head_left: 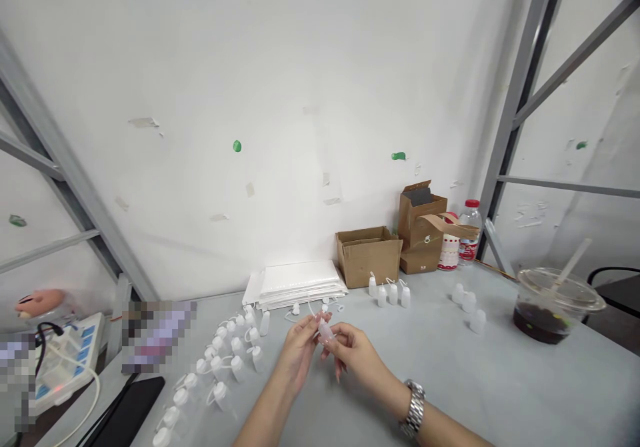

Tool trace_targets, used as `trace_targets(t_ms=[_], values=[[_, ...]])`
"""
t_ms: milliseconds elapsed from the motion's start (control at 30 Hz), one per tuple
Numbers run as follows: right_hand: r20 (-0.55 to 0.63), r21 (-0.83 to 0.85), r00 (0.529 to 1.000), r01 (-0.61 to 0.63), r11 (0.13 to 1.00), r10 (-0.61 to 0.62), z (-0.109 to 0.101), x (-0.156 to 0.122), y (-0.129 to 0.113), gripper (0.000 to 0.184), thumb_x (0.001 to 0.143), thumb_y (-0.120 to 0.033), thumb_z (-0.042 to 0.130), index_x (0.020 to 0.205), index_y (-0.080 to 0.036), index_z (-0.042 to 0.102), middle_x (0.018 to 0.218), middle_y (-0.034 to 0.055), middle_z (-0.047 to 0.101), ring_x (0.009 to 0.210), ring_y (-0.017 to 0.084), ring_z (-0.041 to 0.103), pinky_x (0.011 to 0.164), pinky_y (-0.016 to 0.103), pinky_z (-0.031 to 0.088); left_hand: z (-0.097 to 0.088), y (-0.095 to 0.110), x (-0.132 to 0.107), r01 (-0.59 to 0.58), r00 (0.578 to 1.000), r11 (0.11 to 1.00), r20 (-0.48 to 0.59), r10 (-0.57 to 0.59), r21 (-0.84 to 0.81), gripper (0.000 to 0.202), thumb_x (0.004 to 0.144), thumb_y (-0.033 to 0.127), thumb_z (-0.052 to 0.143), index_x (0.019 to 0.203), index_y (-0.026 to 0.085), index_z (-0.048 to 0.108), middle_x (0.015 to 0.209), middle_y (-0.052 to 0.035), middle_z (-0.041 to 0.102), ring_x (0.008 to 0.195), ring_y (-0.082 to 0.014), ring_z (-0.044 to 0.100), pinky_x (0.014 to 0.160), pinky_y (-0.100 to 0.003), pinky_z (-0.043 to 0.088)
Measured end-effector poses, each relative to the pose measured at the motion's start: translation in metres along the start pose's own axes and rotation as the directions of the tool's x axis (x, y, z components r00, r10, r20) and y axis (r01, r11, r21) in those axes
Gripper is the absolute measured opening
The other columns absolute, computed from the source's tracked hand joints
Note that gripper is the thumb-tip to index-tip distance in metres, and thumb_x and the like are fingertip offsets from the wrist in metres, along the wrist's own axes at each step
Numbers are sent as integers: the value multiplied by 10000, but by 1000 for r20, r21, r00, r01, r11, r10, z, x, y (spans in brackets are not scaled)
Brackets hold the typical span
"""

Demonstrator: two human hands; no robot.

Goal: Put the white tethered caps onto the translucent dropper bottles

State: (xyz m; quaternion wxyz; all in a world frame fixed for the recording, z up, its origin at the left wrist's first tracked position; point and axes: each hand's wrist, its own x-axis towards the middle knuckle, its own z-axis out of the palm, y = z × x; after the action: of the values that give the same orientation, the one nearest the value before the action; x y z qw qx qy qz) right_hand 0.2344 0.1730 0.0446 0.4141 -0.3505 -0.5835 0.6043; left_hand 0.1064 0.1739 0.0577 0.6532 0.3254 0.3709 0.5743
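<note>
Between my hands, above the front middle of the table, is a small translucent white plastic bottle (326, 332). The fingers of my left hand (299, 348) pinch it at the top left, by the neck. My right hand (356, 348) grips its body from the right, and the fingertips of both hands hide part of it. A thin white strap shows above my left fingertips. To the left stand several rows of similar small bottles (236, 368) with white strap caps. Loose white strap caps (296, 309) lie just behind my hands.
White padded envelopes (295, 283) lie stacked against the wall beside a cardboard box (370, 260) and paper bag (423, 240). Several small bottles (393, 294) front the box. Rightward are small white pieces (469, 301) and a drink cup (545, 320); leftward, a black phone (127, 410) and power strip (83, 353).
</note>
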Motion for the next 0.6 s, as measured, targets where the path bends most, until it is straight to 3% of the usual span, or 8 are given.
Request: trace_targets(t_ms=[133,267,367,433,533,600], values=[[223,262,974,-101,960,41,-4,0,-5,378,696,-508,611,723,-138,539,597,25,635,356,58,453,383,191,291,-1,4,-4,68,995,996,82,-64,-53,265,608,331,728,778,130,699,873,-87,661,640,-122,553,512,-215,389],[236,261,972,-76,962,13,-4,0,-7,390,710,-527,588,696,-140,536,599,31,636,364,53,434,403,198,302,-3,7,-6,117,985,992,136,-109,-48,268,640,317,706,830,128,700,877,-87,662,576,-97,523,494,-216,378],[55,20,998,4,1000,-5,-3,-1,-7,386,690,-539,595,716,-158,536,575,5,614,418,90,475,423,214,329,-4,5,-4,101,990,994,105,-96,-44,225,644,272,702,817,128,700,858,-82,664,619,-116,545,529,-223,388],[-89,-247,991,77,966,-102,-3,-3,-5,303,737,-469,573,764,-167,557,619,11,629,510,122,521,491,230,368,-3,2,-2,90,994,995,69,-87,-46,212,641,258,703,811,131,701,854,-79,669,700,-141,572,612,-237,414],[-158,-623,943,135,770,-293,-4,-6,-1,171,797,-334,515,816,-180,586,753,41,662,649,159,559,608,255,386,-2,-2,-1,87,996,995,16,-87,-39,251,641,297,698,837,140,703,871,-79,678,823,-171,584,744,-260,416],[-137,-750,924,138,647,-357,-4,-8,2,166,813,-298,488,850,-178,596,802,66,666,706,185,567,652,277,387,-1,-3,-2,88,996,996,7,-87,-31,270,635,310,700,849,146,703,897,-82,681,869,-182,580,792,-273,405]])
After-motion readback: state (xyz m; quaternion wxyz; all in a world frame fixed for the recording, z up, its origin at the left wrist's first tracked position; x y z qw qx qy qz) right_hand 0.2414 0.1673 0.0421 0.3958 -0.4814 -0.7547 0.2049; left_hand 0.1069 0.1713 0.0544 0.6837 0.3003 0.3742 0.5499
